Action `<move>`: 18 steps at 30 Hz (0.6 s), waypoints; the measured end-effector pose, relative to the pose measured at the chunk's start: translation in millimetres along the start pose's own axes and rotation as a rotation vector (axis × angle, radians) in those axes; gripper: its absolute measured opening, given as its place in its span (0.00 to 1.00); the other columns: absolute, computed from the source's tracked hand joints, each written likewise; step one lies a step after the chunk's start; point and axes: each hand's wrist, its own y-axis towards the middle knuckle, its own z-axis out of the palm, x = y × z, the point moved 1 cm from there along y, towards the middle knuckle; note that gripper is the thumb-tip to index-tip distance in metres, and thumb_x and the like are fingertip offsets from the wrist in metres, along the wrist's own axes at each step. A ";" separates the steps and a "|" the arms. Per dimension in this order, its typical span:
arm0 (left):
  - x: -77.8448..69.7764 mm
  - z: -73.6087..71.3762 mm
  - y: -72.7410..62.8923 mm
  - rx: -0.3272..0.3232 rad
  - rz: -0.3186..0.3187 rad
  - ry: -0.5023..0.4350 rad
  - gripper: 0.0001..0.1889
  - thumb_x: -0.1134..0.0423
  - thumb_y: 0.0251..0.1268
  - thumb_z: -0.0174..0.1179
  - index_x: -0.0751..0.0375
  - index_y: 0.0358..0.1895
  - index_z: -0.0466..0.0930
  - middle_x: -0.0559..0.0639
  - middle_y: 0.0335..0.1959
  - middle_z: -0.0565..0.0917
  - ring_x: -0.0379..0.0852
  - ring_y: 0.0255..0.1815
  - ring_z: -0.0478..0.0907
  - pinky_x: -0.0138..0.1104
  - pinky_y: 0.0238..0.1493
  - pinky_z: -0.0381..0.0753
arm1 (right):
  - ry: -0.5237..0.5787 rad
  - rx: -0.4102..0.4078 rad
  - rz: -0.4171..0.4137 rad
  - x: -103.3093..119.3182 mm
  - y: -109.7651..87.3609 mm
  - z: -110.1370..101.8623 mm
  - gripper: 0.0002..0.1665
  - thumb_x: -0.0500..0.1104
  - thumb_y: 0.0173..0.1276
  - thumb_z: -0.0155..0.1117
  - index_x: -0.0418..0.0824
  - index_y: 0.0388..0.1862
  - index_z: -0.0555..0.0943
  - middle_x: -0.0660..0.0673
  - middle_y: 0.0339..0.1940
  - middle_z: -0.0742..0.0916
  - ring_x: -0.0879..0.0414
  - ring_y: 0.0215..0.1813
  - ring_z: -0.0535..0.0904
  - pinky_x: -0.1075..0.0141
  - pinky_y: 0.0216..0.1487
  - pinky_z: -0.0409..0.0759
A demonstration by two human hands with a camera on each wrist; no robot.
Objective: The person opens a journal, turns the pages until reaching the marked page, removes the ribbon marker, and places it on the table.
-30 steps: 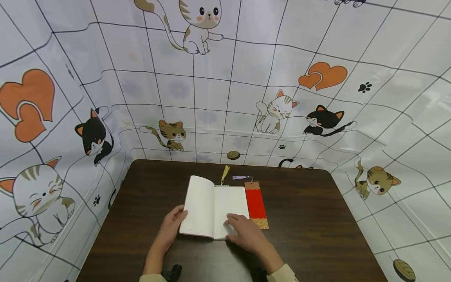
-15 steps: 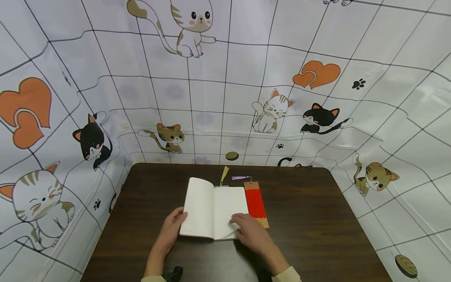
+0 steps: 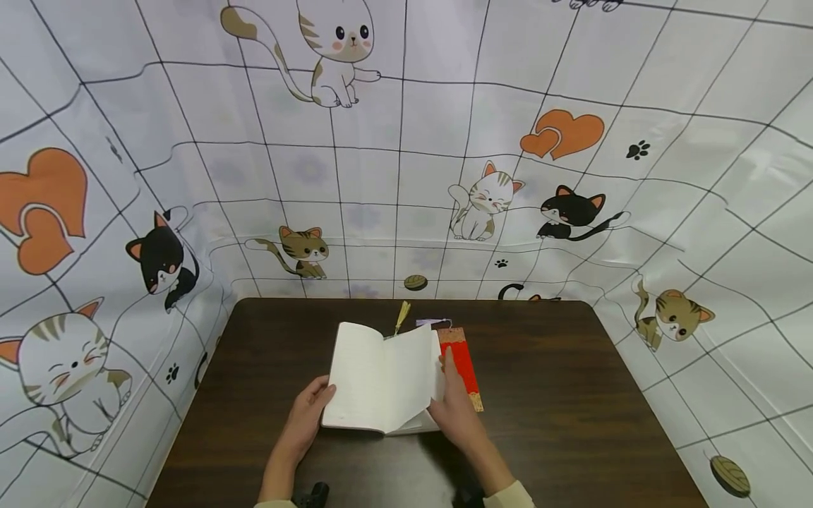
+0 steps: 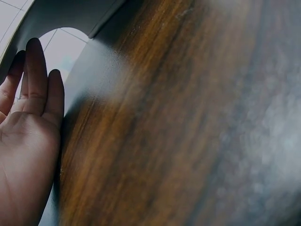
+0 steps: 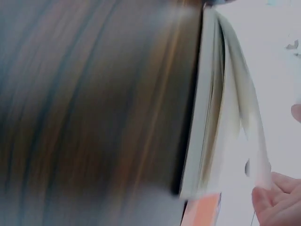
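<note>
A notebook (image 3: pixel 357 381) with pale pages lies open in the head view. My left hand (image 3: pixel 303 410) holds its left half by the outer edge, thumb on the page; the left wrist view shows the fingers of this hand (image 4: pixel 29 136) behind the dark cover (image 4: pixel 70 16). On the right half, a page (image 3: pixel 409 377) stands lifted and curved. My right hand (image 3: pixel 459 409) pinches that page near its free edge. Seen from the right wrist, the raised page (image 5: pixel 249 103) bows away from the stacked sheets (image 5: pixel 193 146), with the right hand's fingers (image 5: pixel 263 202) at its edge.
A red bookmark with gold ends (image 3: pixel 465 370) lies right of the notebook, its purple tassel (image 3: pixel 427 322) pointing left. Above the notebook's top edge sticks out a yellow tassel (image 3: pixel 403 316). Dark wooden table (image 3: pixel 559 395) lies beneath; cat-patterned sheeting (image 3: pixel 375 176) surrounds it.
My right hand has gone from touching the right page's lower corner to lifting that page, moving up and right along its edge. The left hand keeps its hold. The head view has shifted slightly.
</note>
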 end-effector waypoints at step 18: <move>-0.4 1.9 1.2 -0.011 -0.003 -0.031 0.24 0.52 0.85 0.59 0.64 0.71 0.75 0.59 0.56 0.85 0.47 0.50 0.85 0.36 0.49 0.85 | -0.286 0.197 -0.216 27.7 -15.7 44.7 0.31 0.48 0.75 0.69 0.43 0.75 0.78 0.40 0.72 0.84 0.41 0.73 0.80 0.38 0.72 0.72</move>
